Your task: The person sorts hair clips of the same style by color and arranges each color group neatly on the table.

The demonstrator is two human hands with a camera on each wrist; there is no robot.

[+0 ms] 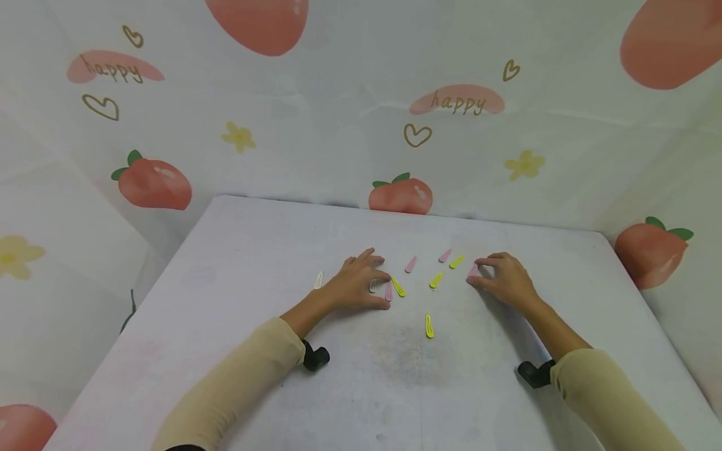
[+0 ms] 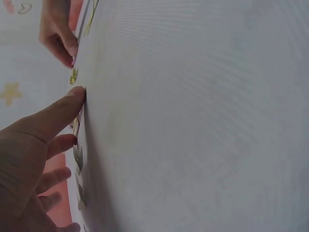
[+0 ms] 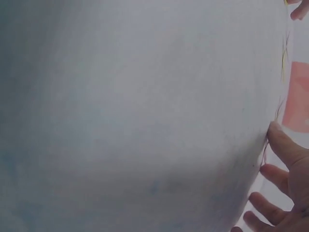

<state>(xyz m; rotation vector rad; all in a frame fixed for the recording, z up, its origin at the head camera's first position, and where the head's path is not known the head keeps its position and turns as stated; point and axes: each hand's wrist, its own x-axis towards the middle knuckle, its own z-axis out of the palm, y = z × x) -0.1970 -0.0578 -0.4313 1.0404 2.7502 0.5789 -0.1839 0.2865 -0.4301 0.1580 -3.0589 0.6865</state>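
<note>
My left hand (image 1: 352,282) is at the table with thumb and index finger spread around a pink hair clip (image 1: 388,291). A yellow hair clip (image 1: 398,287) lies just right of those fingertips, and a whitish clip (image 1: 373,286) shows between the fingers. Behind the wrist lies another white clip (image 1: 318,280). To the right, my right hand (image 1: 507,280) holds a pink hair clip (image 1: 473,271) between thumb and index fingertips, low at the tabletop. In the right wrist view the right thumb (image 3: 285,142) and index finger stand at either side of that thin clip.
Between the hands lie pink clips (image 1: 411,264) (image 1: 445,255) and yellow clips (image 1: 457,262) (image 1: 436,280). One more yellow clip (image 1: 429,326) lies nearer on the white table (image 1: 338,401). A peach-printed cloth (image 1: 327,144) hangs behind the table's back edge.
</note>
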